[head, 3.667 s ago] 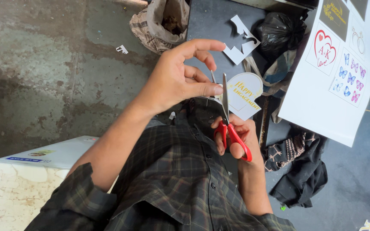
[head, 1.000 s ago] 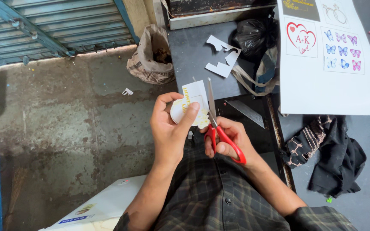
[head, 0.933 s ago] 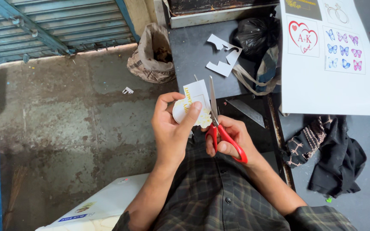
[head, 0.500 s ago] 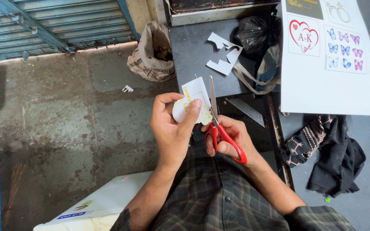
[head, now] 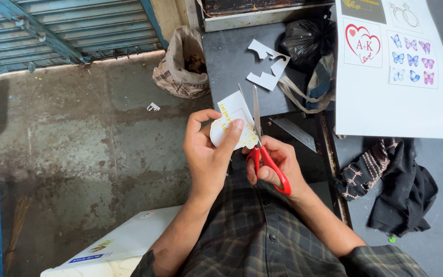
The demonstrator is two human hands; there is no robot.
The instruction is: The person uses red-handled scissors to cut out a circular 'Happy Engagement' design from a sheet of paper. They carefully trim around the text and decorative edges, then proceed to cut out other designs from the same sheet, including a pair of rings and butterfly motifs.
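the white paper cutout (head: 233,123) with yellow print sits near the middle of the view, pinched in the left hand (head: 208,154), thumb on its near face and fingers curled behind it. the red-handled scissors (head: 262,146) stand just beside it at 3 o'clock, blades pointing up toward 12 and touching the cutout's right edge; the blades look nearly shut, only a narrow gap showing near the tips. the right hand (head: 278,166) holds the scissors with fingers through the red loops, closed firmly on them.

both hands hover over the lap of a dark plaid shirt (head: 262,236), at 6 o'clock. at 12 o'clock from the cutout lies a dark table top (head: 229,56) with white paper scraps (head: 267,66) on it, well apart from the hands. a black plastic bag (head: 308,38) is at 1 o'clock, with a cloth strap bag (head: 316,84) just below it. at 2 o'clock a large white printed sheet (head: 390,92) shows a red heart and coloured butterflies. dark cloth (head: 396,184) is bunched at 4 o'clock. an open sack (head: 180,64) stands on the concrete floor (head: 78,133) at 11 o'clock, near a small paper scrap (head: 153,106). a white box (head: 124,241) lies at 7 o'clock. nothing lies between the blades and the cutout.
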